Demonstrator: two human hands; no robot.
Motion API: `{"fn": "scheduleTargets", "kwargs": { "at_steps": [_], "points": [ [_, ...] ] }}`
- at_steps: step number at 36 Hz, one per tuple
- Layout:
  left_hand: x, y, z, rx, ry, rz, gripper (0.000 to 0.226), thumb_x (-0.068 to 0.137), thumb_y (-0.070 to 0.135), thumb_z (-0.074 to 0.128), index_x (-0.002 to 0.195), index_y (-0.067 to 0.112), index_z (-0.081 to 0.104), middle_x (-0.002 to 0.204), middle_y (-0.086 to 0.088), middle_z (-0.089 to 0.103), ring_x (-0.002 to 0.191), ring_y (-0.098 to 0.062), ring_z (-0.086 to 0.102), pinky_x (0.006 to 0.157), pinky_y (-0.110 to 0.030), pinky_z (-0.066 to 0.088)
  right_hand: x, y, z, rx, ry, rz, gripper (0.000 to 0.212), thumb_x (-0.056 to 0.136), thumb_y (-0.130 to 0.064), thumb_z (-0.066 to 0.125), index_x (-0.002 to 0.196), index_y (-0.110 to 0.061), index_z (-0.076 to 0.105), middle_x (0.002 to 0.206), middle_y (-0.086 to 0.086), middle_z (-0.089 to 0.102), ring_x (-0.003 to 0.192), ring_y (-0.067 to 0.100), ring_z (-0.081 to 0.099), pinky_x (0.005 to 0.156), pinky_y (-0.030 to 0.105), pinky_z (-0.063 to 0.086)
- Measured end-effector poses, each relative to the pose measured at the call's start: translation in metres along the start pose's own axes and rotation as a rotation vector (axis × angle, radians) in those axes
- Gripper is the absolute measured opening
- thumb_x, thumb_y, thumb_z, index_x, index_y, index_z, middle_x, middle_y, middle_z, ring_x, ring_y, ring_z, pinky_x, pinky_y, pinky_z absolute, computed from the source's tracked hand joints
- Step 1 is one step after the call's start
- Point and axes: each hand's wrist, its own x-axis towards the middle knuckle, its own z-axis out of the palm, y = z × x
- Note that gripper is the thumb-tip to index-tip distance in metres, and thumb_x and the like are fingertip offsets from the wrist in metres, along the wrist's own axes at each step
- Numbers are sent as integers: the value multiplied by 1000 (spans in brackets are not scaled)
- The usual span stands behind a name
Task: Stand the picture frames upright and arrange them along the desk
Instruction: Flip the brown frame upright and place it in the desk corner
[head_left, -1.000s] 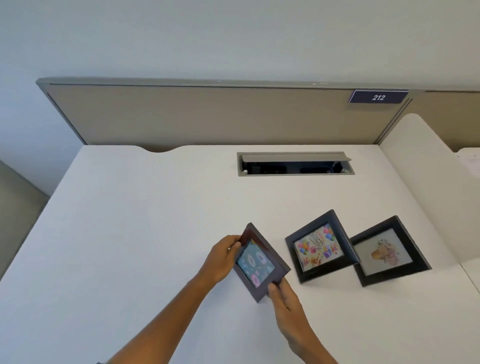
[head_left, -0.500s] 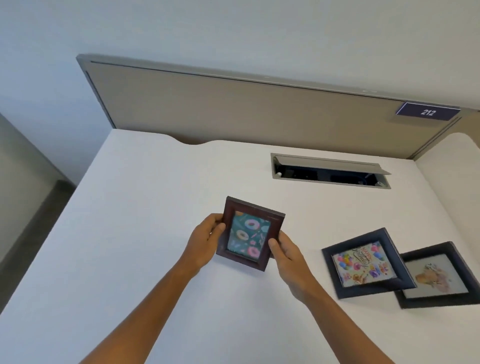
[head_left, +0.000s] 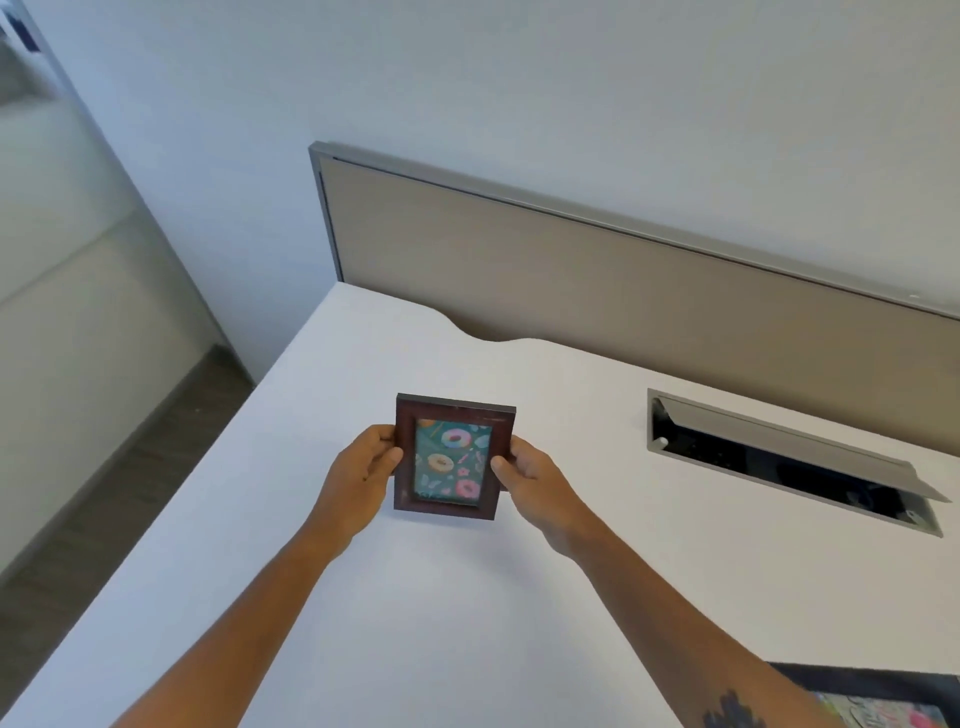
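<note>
The donut frame is held upright in portrait, left of the cable hatch, its lower edge at or just above the tabletop. The left hand and right hand clasp its sides, fingers closed on the rim. It seems close to being stood; another frame, well nearer than the hatch, still lies flat.

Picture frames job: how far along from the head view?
Done: nothing visibly stood and released yet. In hand: the brown doughnut-print frame is gripped upright by the left hand and right hand over the left part of the white desk; whether its base touches is unclear. Left: release it standing, then the dark frame at the lower right edge, mostly cut off.
</note>
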Motion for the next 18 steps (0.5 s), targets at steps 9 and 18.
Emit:
{"fn": "scheduleTargets", "kwargs": {
  "at_steps": [9,18],
  "points": [
    [77,-17,-44,65,149,-4,17,113,16,51,125,24,61,122,0,75,113,-19,72,86,-21,56,114,-32,35,-38,-78,-44,28,113,-20,45,128,-31,66,126,-13,75,118,6,70,92,22,56],
    [143,-33,-90,47,287,-35,25,113,12,51,135,14,63,129,-4,74,121,-25,71,104,-46,60,213,-67,76,-69,-136,-115,27,113,-16,46,129,-24,66,126,-7,74,114,10,69,94,27,55]
  ]
}}
